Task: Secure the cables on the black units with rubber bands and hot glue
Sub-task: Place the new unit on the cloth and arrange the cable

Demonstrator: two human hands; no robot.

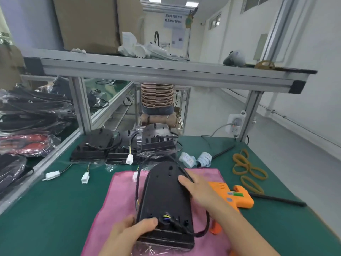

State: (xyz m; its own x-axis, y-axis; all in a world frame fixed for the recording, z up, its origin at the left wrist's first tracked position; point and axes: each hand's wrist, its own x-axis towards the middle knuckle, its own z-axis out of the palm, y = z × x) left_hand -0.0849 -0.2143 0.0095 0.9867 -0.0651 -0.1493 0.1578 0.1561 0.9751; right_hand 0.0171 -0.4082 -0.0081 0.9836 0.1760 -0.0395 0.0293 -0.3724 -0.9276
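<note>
Black unit [164, 196] flat on pink cloth [114, 198]. Left hand [129, 231] gripping its near corner, thumb on top. Right hand [195, 187] flat on far right edge, fingers straight. Orange glue gun [236, 196] partly hidden behind right forearm; rubber bands [247, 169] beyond.

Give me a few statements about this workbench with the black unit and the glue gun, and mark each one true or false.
1. The black unit lies on a pink cloth. True.
2. The right hand holds the orange glue gun. False: the gun lies on the mat; the hand rests on the unit.
3. Rubber bands lie on the green mat. True.
4. The left hand is off the unit. False: it grips the near end.
</note>
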